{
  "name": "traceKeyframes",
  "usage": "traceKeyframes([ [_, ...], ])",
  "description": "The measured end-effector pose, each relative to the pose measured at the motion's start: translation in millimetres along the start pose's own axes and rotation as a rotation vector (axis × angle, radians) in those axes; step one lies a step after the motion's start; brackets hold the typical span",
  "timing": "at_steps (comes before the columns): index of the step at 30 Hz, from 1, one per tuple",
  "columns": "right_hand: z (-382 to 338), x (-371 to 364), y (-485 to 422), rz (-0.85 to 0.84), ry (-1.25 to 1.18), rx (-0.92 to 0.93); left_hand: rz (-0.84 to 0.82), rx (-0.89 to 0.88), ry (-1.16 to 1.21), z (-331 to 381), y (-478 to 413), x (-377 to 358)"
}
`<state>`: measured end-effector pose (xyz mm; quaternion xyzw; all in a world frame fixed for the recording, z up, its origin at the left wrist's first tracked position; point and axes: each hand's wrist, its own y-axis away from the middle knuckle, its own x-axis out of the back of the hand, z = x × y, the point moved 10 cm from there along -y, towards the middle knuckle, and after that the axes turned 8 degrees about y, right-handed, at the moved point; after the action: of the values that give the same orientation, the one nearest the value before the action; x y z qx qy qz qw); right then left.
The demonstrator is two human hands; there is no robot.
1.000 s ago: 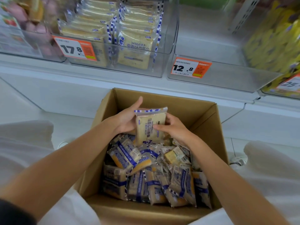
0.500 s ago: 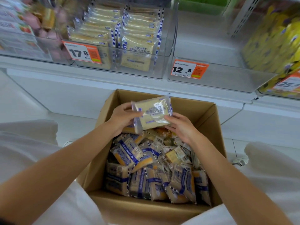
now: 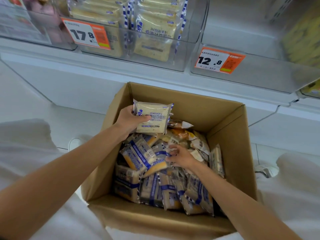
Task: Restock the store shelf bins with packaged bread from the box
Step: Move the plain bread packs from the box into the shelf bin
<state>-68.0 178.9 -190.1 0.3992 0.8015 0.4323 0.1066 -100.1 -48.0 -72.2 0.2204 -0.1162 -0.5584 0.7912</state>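
An open cardboard box [image 3: 230, 135] on the floor holds several blue-and-white packs of bread [image 3: 152, 186]. My left hand [image 3: 129, 120] grips one flat toast pack [image 3: 153, 118] by its left edge, face up, above the box's far left corner. My right hand [image 3: 180, 155] is down among the packs in the middle of the box, its curled fingers touching a pack's wrapper [image 3: 166, 151]; whether it holds the wrapper is unclear. The clear shelf bin [image 3: 131, 61] above, tagged 17.8, holds rows of the same toast packs [image 3: 155, 37].
A clear bin [image 3: 259, 78] tagged 12.8 sits to the right of the toast bin, with nothing visible in its front part. Yellow packs [image 3: 303, 35] fill a bin at far right, pink goods [image 3: 50, 18] one at far left. White-clothed knees [image 3: 26, 144] flank the box.
My right hand let go of the toast pack and dropped into the box. My left hand now holds the pack alone, turned face up. The camera moved closer to the shelf.
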Motion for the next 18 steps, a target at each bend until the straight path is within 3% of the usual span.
traceKeyframes([
  [9, -31.4, 44.7, 26.8, 0.013, -0.079, 0.039, 0.046, -0.022, -0.054, -5.9, -8.3, 1.9],
  [14, -88.1, 104.2, 75.6, 0.327, -0.293, 0.27, 0.03, -0.022, -0.054, -3.1, 1.3, -8.2],
  [16, -115.9, 104.2, 98.2, 0.467, -0.116, 0.429, -0.087, 0.056, 0.052, -8.4, 11.0, -29.7],
  [18, -138.2, 76.0, 110.3, 0.473, 0.153, 0.562, -0.259, 0.159, 0.162, -12.5, 26.2, -61.6],
])
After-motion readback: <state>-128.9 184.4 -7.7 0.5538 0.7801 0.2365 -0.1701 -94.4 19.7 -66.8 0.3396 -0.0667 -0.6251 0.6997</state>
